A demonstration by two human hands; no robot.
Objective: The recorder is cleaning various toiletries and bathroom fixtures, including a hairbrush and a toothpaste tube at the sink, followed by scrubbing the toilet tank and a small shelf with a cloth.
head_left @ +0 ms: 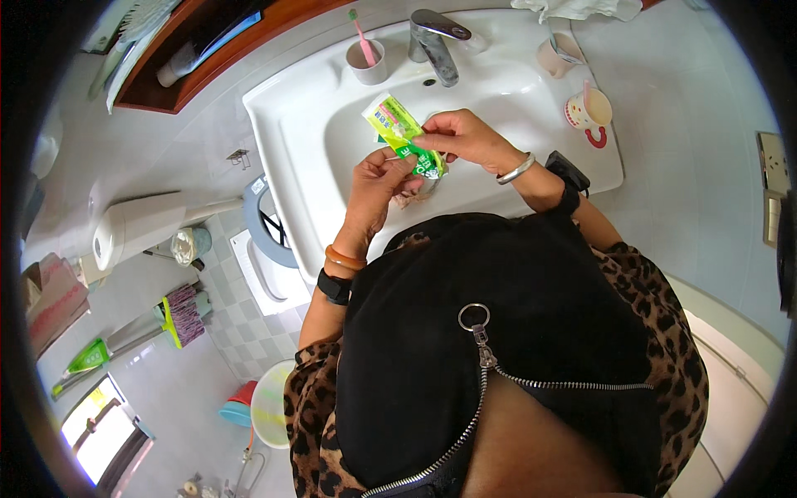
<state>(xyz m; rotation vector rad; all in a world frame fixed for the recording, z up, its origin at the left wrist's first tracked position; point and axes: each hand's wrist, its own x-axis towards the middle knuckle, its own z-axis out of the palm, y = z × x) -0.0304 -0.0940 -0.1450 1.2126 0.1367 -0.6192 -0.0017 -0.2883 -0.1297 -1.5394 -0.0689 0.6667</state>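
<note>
A green and yellow printed packet (pixel 404 133) is held up over the basin of a white washbasin (pixel 286 124). My left hand (pixel 378 187) pinches its lower left edge between thumb and fingers. On the packet's right side, my right hand (pixel 469 137) grips with thumb and forefinger. Silvery, crinkled material shows at the packet's lower end; whether it is torn there I cannot tell. Something pinkish lies partly hidden below the left fingers. An orange-brown bangle and a black band circle my left wrist; a silver bangle and a black band are on the right.
A chrome faucet (pixel 433 50) stands at the basin's back. Left of it is a white cup (pixel 366 65) with a pink toothbrush (pixel 363 41). On the right rim are a pale cup (pixel 558 58) and a red-handled mug (pixel 589 108). A broom (pixel 181 315) is at the left.
</note>
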